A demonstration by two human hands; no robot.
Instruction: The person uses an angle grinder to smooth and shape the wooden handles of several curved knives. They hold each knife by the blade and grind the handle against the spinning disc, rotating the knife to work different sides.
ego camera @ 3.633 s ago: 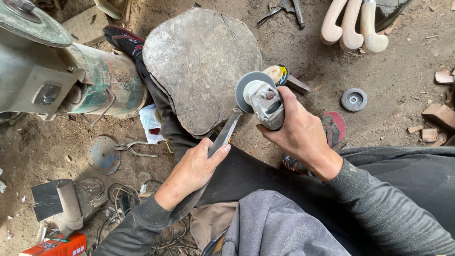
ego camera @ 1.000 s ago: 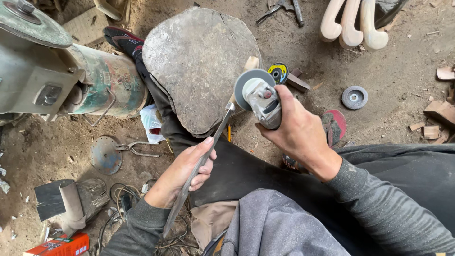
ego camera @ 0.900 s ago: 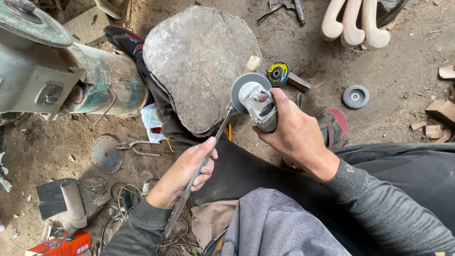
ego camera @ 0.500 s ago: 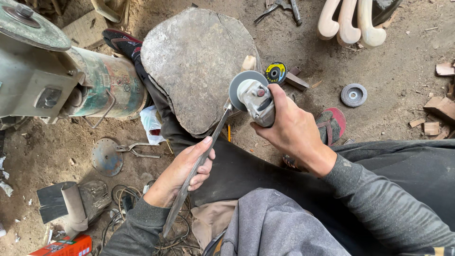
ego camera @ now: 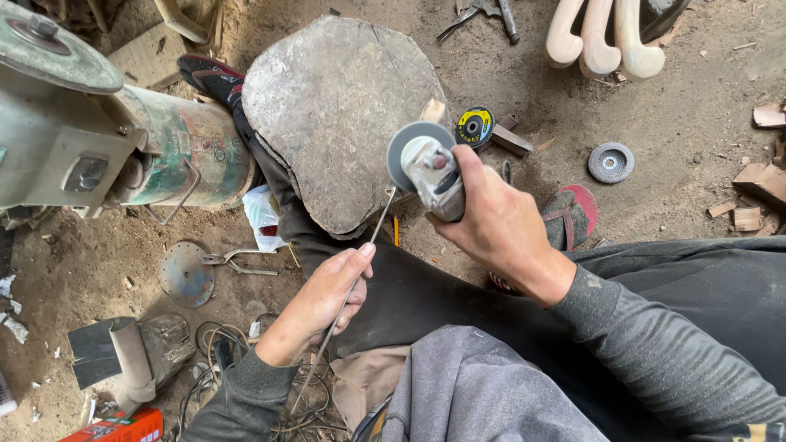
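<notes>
My right hand [ego camera: 491, 221] grips the body of a grey angle grinder [ego camera: 430, 168], its disc facing away toward a big flat-topped wood stump [ego camera: 340, 115]. In my left hand [ego camera: 323, 299] I hold a long thin metal blade [ego camera: 356, 274] by its middle. The blade's upper tip reaches up to the edge of the grinder's disc; its lower end points back toward my lap. Both hands are over my dark-trousered legs, just in front of the stump.
A large motor-driven bench grinder [ego camera: 90, 147] stands at left. On the dirt floor lie a flap disc [ego camera: 475, 127], a grinding disc [ego camera: 610, 162], a metal plate with pliers [ego camera: 192, 270], pale curved wooden pieces [ego camera: 598, 41], wood scraps [ego camera: 761, 180] and cables [ego camera: 221, 344].
My left hand has slid from the blade's upper end down to its middle, and the blade now stands steeper with its tip at the grinder disc. The right hand with the grinder shifted slightly left.
</notes>
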